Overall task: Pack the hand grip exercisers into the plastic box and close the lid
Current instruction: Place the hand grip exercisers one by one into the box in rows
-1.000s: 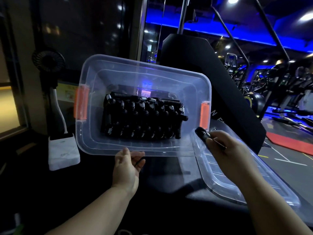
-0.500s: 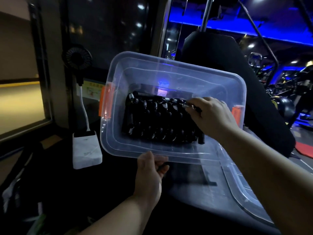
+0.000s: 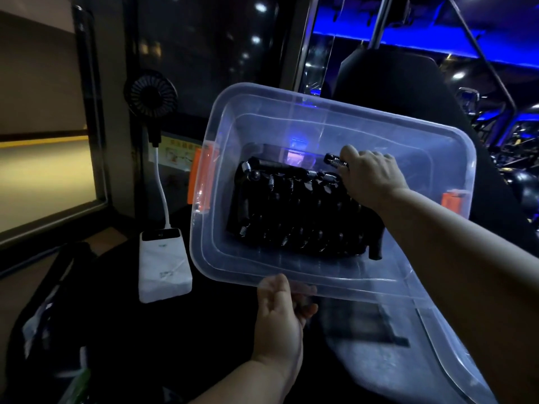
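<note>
Your plastic box is tipped up toward you. A row of black hand grip exercisers already lies packed on its bottom. Your right hand is inside the box, fingers curled tight round one more exerciser, just above the row. Your left hand pinches the near rim. The lid is off and lies low, by the box's right side. I think the job is nearly done: put this one down, then shut the lid.
</note>
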A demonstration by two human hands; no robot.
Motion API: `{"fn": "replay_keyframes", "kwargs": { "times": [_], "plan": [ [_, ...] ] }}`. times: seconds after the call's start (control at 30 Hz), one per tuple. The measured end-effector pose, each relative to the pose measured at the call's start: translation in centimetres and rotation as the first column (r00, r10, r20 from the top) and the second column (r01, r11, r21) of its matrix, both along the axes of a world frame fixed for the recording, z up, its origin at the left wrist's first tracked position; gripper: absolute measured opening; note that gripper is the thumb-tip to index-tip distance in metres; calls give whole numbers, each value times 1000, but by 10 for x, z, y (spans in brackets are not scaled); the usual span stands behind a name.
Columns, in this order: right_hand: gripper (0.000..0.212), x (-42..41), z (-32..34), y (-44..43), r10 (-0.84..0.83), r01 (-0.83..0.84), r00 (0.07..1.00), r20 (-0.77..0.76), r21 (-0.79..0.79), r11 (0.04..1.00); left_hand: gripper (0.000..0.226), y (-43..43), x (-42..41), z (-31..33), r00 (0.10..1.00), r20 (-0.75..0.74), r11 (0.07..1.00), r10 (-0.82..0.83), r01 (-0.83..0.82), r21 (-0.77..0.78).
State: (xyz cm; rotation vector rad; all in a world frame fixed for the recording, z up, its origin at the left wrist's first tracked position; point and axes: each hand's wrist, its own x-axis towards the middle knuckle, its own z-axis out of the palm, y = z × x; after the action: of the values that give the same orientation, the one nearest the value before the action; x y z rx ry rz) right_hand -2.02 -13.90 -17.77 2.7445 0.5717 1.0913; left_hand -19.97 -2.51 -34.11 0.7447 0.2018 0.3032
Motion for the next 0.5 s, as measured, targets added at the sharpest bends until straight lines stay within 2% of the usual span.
{"fn": "replay_keyframes", "kwargs": {
  "times": [0.17, 0.5],
  "plan": [
    [24, 15, -9, -1, -21, 21, 1000, -19, -25, 999, 23, 1, 1, -8, 1000, 2, 999, -28, 27, 38],
    [35, 37, -12, 10, -122, 147, 980, -159, 157, 977, 21, 3, 4, -10, 998, 18, 998, -59, 59, 14]
  ]
}}
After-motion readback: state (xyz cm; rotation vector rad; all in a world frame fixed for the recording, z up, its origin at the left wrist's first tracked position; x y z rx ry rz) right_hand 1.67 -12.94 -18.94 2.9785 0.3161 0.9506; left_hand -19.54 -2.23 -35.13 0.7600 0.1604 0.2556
